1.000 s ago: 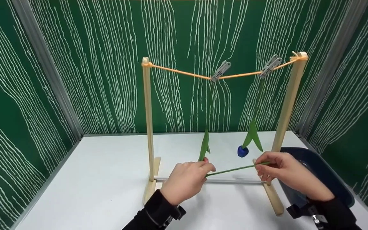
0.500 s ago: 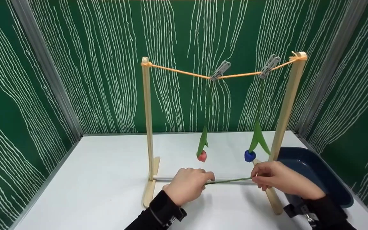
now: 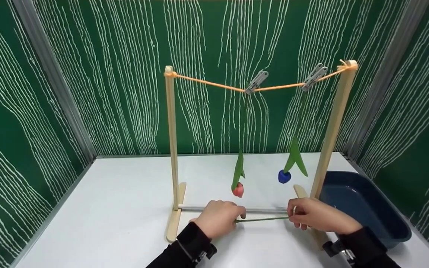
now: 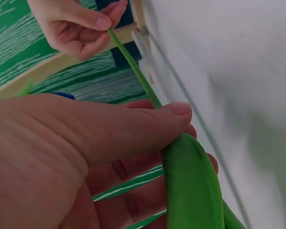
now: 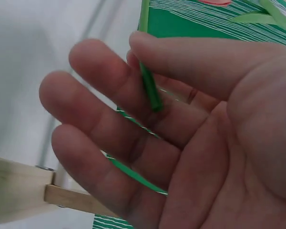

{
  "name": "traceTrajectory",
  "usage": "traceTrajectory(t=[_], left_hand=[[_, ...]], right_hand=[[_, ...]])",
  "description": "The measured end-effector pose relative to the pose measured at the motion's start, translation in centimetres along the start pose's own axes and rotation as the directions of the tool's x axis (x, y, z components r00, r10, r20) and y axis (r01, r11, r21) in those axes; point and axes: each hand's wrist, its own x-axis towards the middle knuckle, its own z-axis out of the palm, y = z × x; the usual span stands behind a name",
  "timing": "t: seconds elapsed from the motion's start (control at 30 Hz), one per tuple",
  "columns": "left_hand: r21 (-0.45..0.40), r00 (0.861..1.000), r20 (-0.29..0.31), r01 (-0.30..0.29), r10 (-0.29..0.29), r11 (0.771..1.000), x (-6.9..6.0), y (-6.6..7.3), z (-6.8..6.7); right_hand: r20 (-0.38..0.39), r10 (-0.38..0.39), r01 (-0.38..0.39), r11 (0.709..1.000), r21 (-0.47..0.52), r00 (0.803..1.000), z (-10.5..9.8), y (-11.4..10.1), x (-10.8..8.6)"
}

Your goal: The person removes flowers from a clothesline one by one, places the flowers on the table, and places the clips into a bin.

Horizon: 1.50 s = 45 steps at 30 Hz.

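Between my two hands a green flower stem [image 3: 263, 219] runs nearly level, low in front of the wooden stand. My left hand [image 3: 217, 219] pinches it close to a broad green leaf [image 4: 193, 186]; any bloom beyond is out of sight. The cut end [image 5: 155, 102] of the stem lies against the fingers of my right hand [image 3: 320, 216], held by thumb and forefinger. Above, a pink-red tulip [image 3: 238, 190] and a blue tulip [image 3: 284, 176] hang upside down, each under a grey clothespin on the orange string [image 3: 210, 84].
The stand has a left post [image 3: 172, 141] and a right post [image 3: 335, 130], joined low down by a white bar [image 3: 266, 209]. A dark blue basin [image 3: 404, 223] sits to the right, partly behind my right arm. Green walls with white lines enclose the white table [image 3: 99, 208].
Both hands have come down with the stem, the right one also moving left, so the stem is now nearly level. The hanging tulips swing slightly, and the pink-red bloom has come into view.
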Motion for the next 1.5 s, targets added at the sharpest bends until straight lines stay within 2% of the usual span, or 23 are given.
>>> traceTrajectory(t=[0.13, 0.27, 0.47, 0.73, 0.93, 1.17, 1.27, 1.4, 1.5], left_hand=[[-0.001, 1.000, -0.007, -0.003, 0.003, 1.000, 0.0, -0.3, 0.7], [-0.013, 1.000, 0.006, 0.006, -0.006, 1.000, 0.0, -0.4, 1.2], [-0.016, 1.000, 0.019, 0.007, -0.007, 1.000, 0.1, -0.4, 1.7], [-0.007, 1.000, 0.000, 0.017, -0.017, 1.000, 0.0, -0.3, 1.9], [0.027, 0.999, -0.038, 0.021, -0.020, 0.999, -0.1, -0.3, 2.1], [0.069, 0.989, -0.116, 0.096, -0.088, 0.993, -0.2, -0.3, 2.2], [0.076, 0.985, -0.131, 0.124, -0.113, 0.989, -0.2, -0.4, 2.3], [0.064, 0.986, -0.107, 0.133, -0.126, 0.989, -0.1, -0.4, 2.3], [0.046, 0.989, -0.065, 0.135, -0.132, 0.990, -0.1, -0.4, 2.2]], right_hand=[[-0.038, -0.045, 0.040, 0.992, -0.118, 0.998, 0.6, 0.2, 0.4], [-0.084, -0.097, 0.073, 0.965, -0.252, 0.992, 1.2, 0.6, 0.5], [-0.119, -0.129, 0.080, 0.933, -0.350, 0.985, 2.0, 0.5, 0.6], [-0.130, -0.077, 0.024, 0.929, -0.370, 0.989, 2.3, 0.5, 1.0], [-0.158, -0.095, 0.024, 0.916, -0.402, 0.983, 2.4, 1.2, 1.0], [-0.207, -0.121, 0.016, 0.893, -0.450, 0.971, 2.8, 1.7, 1.2], [-0.221, -0.122, 0.007, 0.888, -0.460, 0.968, 2.8, 1.7, 1.3], [-0.217, -0.122, 0.013, 0.896, -0.444, 0.969, 2.7, 1.6, 1.4], [-0.206, -0.110, 0.009, 0.899, -0.438, 0.972, 2.6, 1.4, 1.4]])
